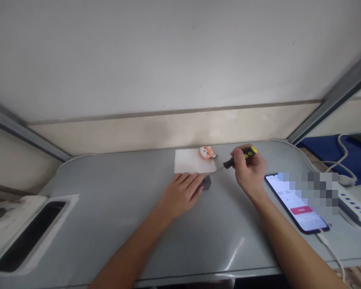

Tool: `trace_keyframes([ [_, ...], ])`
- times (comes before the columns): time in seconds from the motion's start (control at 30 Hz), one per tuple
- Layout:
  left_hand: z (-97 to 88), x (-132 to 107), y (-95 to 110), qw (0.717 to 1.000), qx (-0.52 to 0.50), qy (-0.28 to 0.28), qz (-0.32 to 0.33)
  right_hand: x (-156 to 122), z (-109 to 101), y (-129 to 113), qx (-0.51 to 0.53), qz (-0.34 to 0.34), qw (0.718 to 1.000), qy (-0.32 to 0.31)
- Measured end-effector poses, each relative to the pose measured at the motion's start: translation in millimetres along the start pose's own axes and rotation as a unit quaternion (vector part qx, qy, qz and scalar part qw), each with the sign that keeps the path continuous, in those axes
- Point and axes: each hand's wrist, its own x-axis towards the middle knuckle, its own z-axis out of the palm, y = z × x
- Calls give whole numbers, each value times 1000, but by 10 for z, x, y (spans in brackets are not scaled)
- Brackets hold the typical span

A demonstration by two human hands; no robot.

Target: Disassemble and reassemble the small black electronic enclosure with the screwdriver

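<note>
Grey table [117, 184]; left hand [183, 191] partly hides dark block [207, 183].

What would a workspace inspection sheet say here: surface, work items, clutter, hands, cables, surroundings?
Surface: grey tabletop, glare streak near the front.
Work items: screwdriver, tip at a small dark block; contact unclear.
Clutter: white paper bearing an orange animal-faced trinket; lit phone at right; dark slab on white material at left.
Hands: left hand holds the block; right hand grips the screwdriver handle.
Cables: white cable plugged into the phone; others at right.
Surroundings: pale wall behind; frame posts both sides.
</note>
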Motion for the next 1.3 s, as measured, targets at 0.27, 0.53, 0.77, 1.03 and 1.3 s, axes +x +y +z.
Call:
trace_keyframes([
  [0.27, 34, -8, -17, 1000, -19, 18, 10, -50, -72, -230, -64, -112, 990, -63],
  [0.53, 52, -11, -24, 998, -56, 16, -7, 58, -14, -507, 78, -115, 961, -241],
  [0.77, 74, -24, -34, 996, -84, 19, -23, 132, 184, -475, 303, 65, 890, -334],
  [1.03, 78, -18, -41, 994, -101, 23, -20, 45, 190, -583, 423, 97, 867, -246],
  [1.3, 72, -16, -28, 995, -91, 27, -12, 68, 157, -525, 417, 130, 870, -228],
])
